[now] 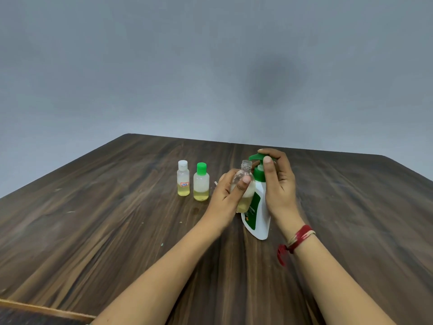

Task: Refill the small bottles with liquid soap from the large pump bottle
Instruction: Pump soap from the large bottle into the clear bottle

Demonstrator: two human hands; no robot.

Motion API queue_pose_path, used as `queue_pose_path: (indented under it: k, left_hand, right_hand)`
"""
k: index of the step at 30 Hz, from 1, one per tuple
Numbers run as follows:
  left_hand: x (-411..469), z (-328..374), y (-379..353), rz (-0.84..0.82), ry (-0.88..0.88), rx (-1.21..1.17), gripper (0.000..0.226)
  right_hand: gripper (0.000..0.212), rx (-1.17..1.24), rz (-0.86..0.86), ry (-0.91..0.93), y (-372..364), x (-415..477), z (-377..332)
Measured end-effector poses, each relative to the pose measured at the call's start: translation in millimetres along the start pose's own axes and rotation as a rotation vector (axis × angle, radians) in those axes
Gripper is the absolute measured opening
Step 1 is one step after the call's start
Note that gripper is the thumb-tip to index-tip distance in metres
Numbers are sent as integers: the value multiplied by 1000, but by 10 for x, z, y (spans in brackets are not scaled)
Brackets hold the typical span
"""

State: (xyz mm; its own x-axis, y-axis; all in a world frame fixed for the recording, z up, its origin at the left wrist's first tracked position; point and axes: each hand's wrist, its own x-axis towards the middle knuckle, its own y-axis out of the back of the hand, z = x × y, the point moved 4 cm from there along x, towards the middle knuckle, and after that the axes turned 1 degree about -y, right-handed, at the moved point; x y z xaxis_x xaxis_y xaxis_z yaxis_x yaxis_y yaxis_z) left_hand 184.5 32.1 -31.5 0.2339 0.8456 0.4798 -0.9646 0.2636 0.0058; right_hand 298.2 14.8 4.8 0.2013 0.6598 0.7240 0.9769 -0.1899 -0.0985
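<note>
A large white pump bottle (pixel 259 216) with a green label and green pump head (pixel 257 158) stands on the wooden table. My right hand (pixel 278 181) wraps over the pump head, thumb on its top. My left hand (pixel 226 193) grips an uncapped clear small bottle (pixel 246 171), its open neck just under the pump's spout; yellowish liquid shows in its lower part. To the left stand two capped small bottles, each with yellow liquid at the bottom: one with a white cap and a small label (pixel 183 178), one with a green cap (pixel 201 181).
The dark wooden table (pixel 117 231) stretches wide on both sides of the bottles. A small pale object (pixel 215 183), mostly hidden, lies just behind my left hand. A grey wall rises behind the far table edge. A red thread band (pixel 297 240) circles my right wrist.
</note>
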Motion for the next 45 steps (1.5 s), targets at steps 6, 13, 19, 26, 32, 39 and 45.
queue_pose_path:
  k: [6,13,19,26,32,39,45]
  left_hand:
    - [-1,9,-4,0,-5,-13,47]
    - [-15,23,-6,-4,-11,-4,48]
    - [-17,27,-4,-11,-19,-1,49]
    - [-32,39,-11,-6,-2,-11,51]
    - [-48,61,-14,-9,8,-30,50]
    - [-47,64,-12,-12,-13,-16,47]
    - [-44,65,-10,-4,-2,-16,43]
  right_hand:
    - [14,22,14,-3,-5,18,-16]
    - [13,24,3,-4,-13,13,-14]
    - [14,2,10,-9,1,-10,6]
    - [13,15,11,8,-3,7,-9]
    - [11,19,14,1,2,14,7]
    - [13,18,21,4,-3,-5,-5]
    - [12,17,14,25,5,16,-3]
